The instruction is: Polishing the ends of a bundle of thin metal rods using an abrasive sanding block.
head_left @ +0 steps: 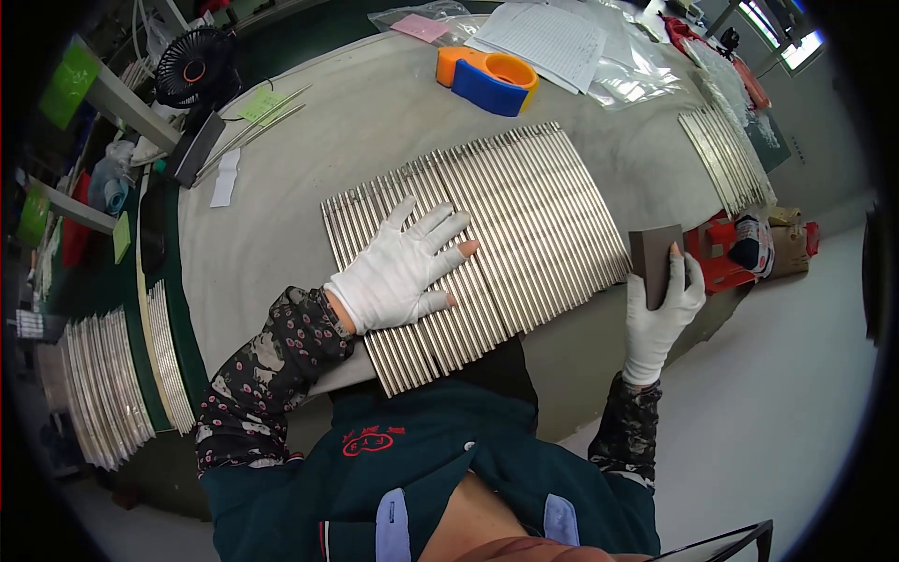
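Note:
A wide row of thin, shiny metal rods point(543, 215) lies side by side on the cloth-covered table. My left hand point(398, 267), in a white glove with some fingertips bare, rests spread on the left part of the row. In my right hand point(663, 318), gloved the same way, is a brown rectangular block point(653, 258) that looks like a sanding sponge. My fingers grip it along its right side and lower end, just beyond the row's right edge. Part of the rods is hidden under my left hand.
An orange and blue tape dispenser point(487, 80) stands behind the rods, near papers point(543, 39) and clear plastic bags. More rods lie at the far right point(719, 159) and lower left point(108, 389). A black fan point(195, 67) is at the back left, a red box point(716, 258) beyond the right edge.

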Demonstrator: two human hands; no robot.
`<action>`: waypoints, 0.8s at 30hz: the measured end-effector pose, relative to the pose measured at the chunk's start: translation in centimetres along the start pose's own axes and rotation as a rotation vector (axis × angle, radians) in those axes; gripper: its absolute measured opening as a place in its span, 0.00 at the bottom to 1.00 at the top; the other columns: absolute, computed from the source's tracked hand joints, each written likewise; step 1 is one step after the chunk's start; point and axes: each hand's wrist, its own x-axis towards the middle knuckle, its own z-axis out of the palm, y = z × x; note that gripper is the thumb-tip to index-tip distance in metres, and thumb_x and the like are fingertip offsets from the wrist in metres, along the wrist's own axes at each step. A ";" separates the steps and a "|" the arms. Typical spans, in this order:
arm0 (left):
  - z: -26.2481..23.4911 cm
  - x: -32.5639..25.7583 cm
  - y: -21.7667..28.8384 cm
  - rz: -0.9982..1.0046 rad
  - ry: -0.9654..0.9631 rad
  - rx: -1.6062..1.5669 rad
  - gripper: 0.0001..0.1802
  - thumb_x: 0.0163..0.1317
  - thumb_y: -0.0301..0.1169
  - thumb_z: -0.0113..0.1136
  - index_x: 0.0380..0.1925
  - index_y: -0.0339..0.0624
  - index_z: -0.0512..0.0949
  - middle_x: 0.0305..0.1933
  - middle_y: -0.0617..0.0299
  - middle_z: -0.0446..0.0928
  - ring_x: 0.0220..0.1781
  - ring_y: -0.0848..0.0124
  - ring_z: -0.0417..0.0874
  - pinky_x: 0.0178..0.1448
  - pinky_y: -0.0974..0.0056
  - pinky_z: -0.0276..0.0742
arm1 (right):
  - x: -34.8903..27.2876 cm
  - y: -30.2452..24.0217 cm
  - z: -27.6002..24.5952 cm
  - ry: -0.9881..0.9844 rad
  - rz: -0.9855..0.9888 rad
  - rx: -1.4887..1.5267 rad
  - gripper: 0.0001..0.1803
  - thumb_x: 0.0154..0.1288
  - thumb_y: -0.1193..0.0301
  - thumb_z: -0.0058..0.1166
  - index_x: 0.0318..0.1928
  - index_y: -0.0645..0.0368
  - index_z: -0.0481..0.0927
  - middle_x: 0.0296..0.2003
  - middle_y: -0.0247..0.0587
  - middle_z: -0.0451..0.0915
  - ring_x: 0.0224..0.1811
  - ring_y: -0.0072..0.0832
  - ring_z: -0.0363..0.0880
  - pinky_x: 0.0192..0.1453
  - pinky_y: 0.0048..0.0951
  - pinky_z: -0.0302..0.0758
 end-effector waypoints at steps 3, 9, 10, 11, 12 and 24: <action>-0.2 -0.6 -0.2 -0.022 -0.029 -0.002 0.37 0.60 0.55 0.49 0.64 0.44 0.64 0.72 0.45 0.55 0.74 0.50 0.55 0.73 0.37 0.44 | 4.2 2.3 2.6 -0.036 -0.001 -0.032 0.34 0.48 0.63 0.67 0.58 0.59 0.74 0.53 0.55 0.69 0.55 0.49 0.67 0.60 0.45 0.65; -0.5 -4.3 -1.2 -0.048 -0.062 0.043 0.37 0.65 0.59 0.37 0.70 0.54 0.56 0.73 0.47 0.55 0.73 0.46 0.56 0.73 0.37 0.42 | 9.2 7.3 7.2 -0.244 -0.043 -0.267 0.30 0.56 0.54 0.60 0.54 0.60 0.78 0.54 0.60 0.72 0.56 0.53 0.70 0.58 0.46 0.69; -0.7 -5.1 -1.1 -0.078 -0.058 0.018 0.37 0.67 0.60 0.31 0.71 0.56 0.54 0.73 0.47 0.55 0.72 0.45 0.56 0.73 0.37 0.41 | 9.7 6.2 6.5 -0.165 -0.172 -0.426 0.30 0.57 0.51 0.57 0.54 0.60 0.78 0.56 0.60 0.70 0.59 0.54 0.68 0.60 0.48 0.67; -0.9 -5.9 -1.1 -0.096 -0.058 0.019 0.37 0.67 0.61 0.30 0.71 0.57 0.54 0.73 0.47 0.55 0.72 0.44 0.55 0.73 0.37 0.41 | 10.1 5.0 5.8 -0.084 -0.304 -0.580 0.31 0.59 0.48 0.54 0.54 0.60 0.78 0.58 0.61 0.68 0.61 0.56 0.66 0.63 0.49 0.65; -1.0 -6.9 -1.1 -0.122 -0.058 0.024 0.36 0.68 0.61 0.29 0.71 0.57 0.53 0.73 0.47 0.54 0.73 0.44 0.55 0.73 0.37 0.41 | 10.3 3.5 5.2 -0.089 -0.313 -0.573 0.31 0.59 0.48 0.54 0.54 0.60 0.78 0.58 0.61 0.68 0.61 0.56 0.66 0.63 0.49 0.65; 0.0 -15.7 1.3 -0.628 0.251 0.025 0.43 0.66 0.65 0.28 0.74 0.53 0.46 0.74 0.45 0.50 0.76 0.46 0.49 0.75 0.39 0.34 | 4.9 -9.2 7.3 -0.766 -1.051 0.451 0.44 0.59 0.47 0.50 0.65 0.69 0.59 0.66 0.61 0.58 0.72 0.52 0.53 0.74 0.50 0.49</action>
